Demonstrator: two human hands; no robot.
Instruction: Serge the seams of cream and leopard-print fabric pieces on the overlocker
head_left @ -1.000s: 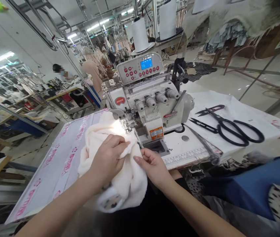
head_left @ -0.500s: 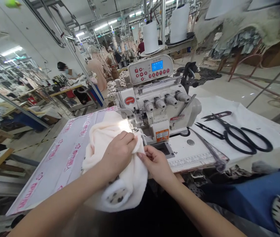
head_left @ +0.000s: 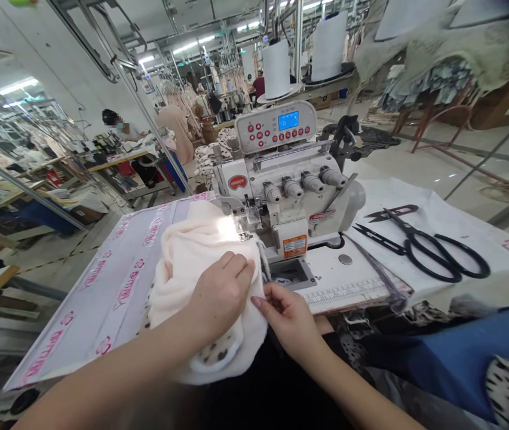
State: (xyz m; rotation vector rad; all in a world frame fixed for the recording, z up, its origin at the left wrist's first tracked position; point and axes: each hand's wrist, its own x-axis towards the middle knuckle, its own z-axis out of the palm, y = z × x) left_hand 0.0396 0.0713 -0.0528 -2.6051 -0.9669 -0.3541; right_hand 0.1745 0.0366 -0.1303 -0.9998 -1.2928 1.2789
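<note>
Cream plush fabric (head_left: 192, 245) lies bunched at the front left of an overlock sewing machine (head_left: 276, 191), with part of it at the lit presser foot (head_left: 244, 234). A dark-spotted patch (head_left: 216, 352) shows on its lower fold. My left hand (head_left: 224, 286) is closed on the fabric just in front of the foot, its fingers pinching a fold. Lower right, my right hand (head_left: 288, 313) pinches the fabric's right edge between thumb and fingers. A thin trimmed strip (head_left: 263, 257) hangs along the edge beside the foot.
Black scissors (head_left: 438, 248) and thread snips (head_left: 380, 237) lie on white cloth right of the machine. White thread cones (head_left: 276, 68) stand behind it. A printed sheet (head_left: 120, 269) covers the table at left. A co-worker (head_left: 120, 126) sits at another table in the background.
Both hands have moved slightly down, away from the presser foot, still gripping the fabric. More flattened fabric now shows between the left hand and the foot.
</note>
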